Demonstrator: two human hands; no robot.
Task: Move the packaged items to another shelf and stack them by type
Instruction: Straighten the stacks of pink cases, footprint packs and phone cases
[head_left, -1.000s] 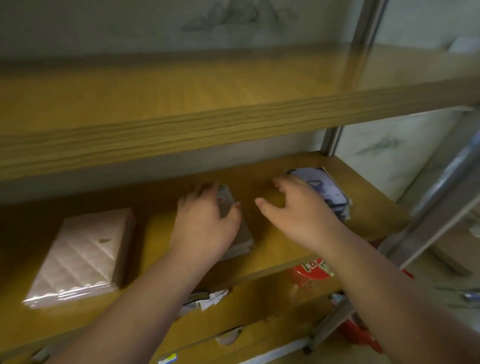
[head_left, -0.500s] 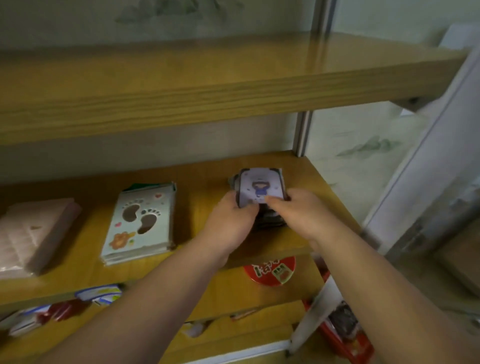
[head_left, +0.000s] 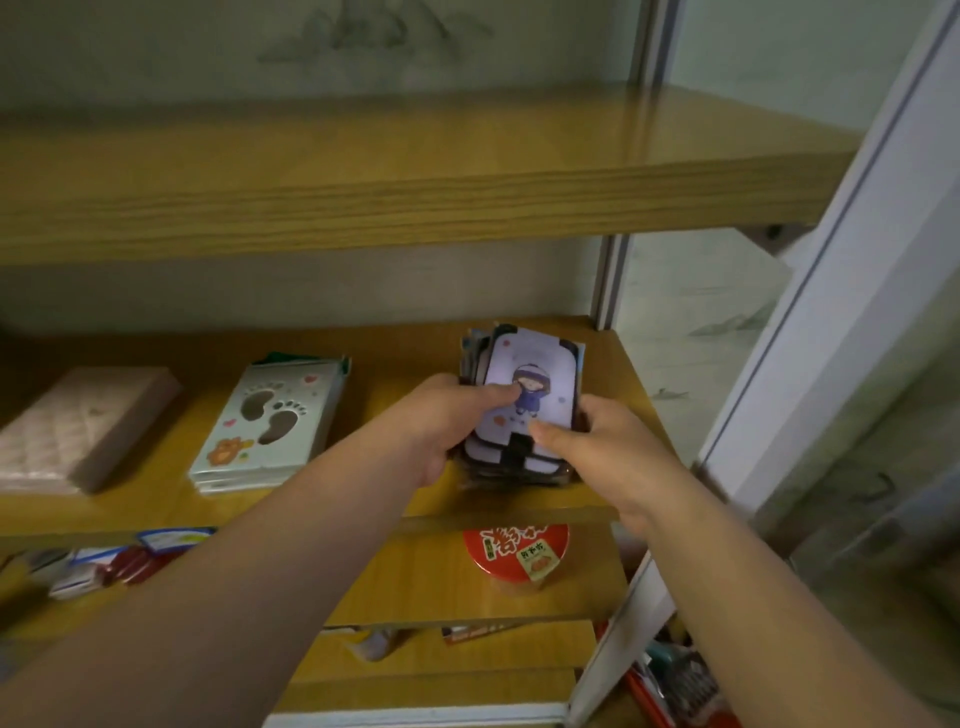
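Hands, left hand (head_left: 441, 415) and right hand (head_left: 608, 441), grip glossy rectangular card packs (head_left: 530, 395).

The shelf (head_left: 363, 192) is grained wood with a slight sheen, its upright post (head_left: 610, 280) smooth pale metal, the purple packs (head_left: 530, 384) glossy plastic.

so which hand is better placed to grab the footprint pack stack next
Left. The left hand grips the purple card stack on the side facing the footprint stack, with bare shelf between. The right hand would have to cross over.
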